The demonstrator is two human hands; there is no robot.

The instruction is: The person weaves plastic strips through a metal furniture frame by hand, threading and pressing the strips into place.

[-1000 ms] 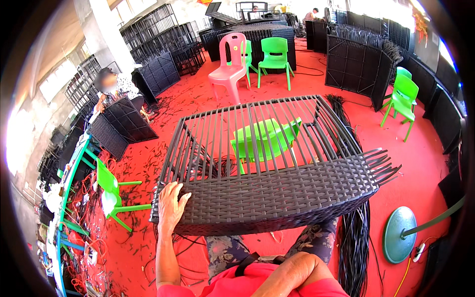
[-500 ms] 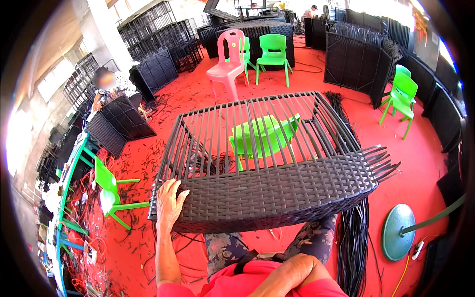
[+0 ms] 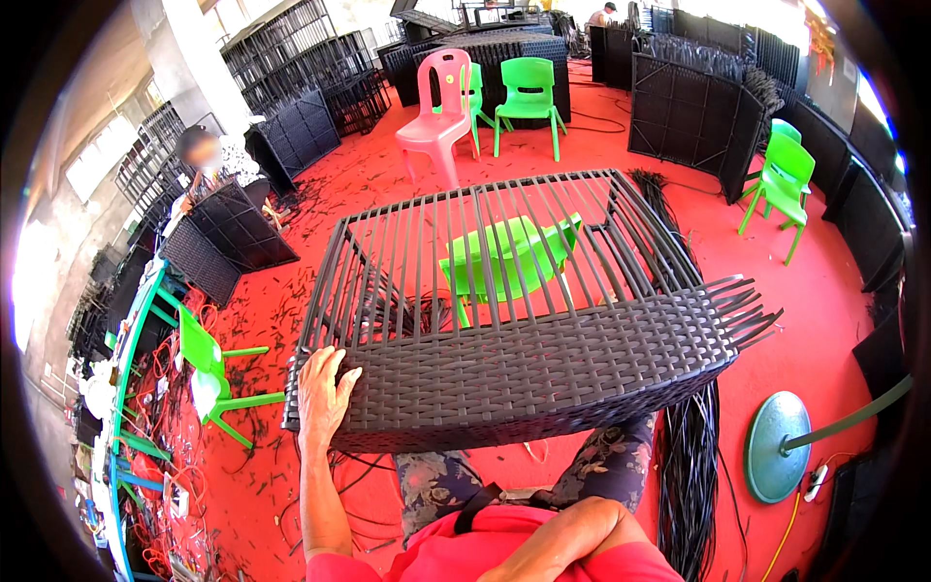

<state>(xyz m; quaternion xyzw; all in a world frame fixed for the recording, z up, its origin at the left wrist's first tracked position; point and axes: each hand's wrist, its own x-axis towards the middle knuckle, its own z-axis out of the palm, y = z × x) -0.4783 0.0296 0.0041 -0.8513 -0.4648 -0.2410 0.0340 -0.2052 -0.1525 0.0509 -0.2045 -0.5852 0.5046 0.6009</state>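
Note:
A black wicker frame (image 3: 524, 373) rests over my lap, its near part closely woven and its far part bare parallel strands (image 3: 417, 262). Loose strand ends (image 3: 747, 310) stick out at its right side. My left hand (image 3: 325, 393) lies on the left end of the woven band, fingers stretched forward and thumb apart, touching the weave without gripping it. My right forearm (image 3: 562, 543) bends across my red shirt; the hand itself is out of the picture below. Under the strands stands a green chair (image 3: 504, 257).
A bundle of black strands (image 3: 689, 485) hangs to my right, near a round green stand base (image 3: 778, 446). Another green chair (image 3: 208, 373) is at left. A pink chair (image 3: 436, 126) stands ahead. A person (image 3: 208, 160) works behind dark panels (image 3: 233, 238) at left. Scraps litter the red floor.
The whole view has shifted slightly, with the scene sitting a little higher and further left. My left hand stays on the same end of the woven band.

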